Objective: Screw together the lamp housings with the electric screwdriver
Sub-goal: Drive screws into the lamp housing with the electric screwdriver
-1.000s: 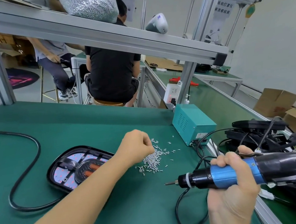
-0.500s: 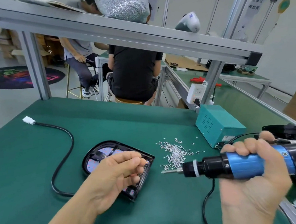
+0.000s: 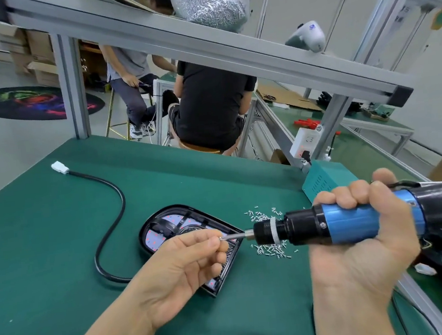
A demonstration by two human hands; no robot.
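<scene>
left hand (image 3: 181, 264) pinching screw (image 3: 221, 238) at bit, right hand (image 3: 358, 240) gripping screwdriver (image 3: 343, 222)

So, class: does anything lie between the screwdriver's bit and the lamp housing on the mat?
Yes. The left hand is held above the lamp housing, pinching a screw at the bit of the electric screwdriver, which the right hand grips level, off the housing.

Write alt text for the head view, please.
The left hand pinches a small silver screw onto the bit of the blue-and-black electric screwdriver gripped by the right hand, above the black lamp housing on the green mat.
</scene>
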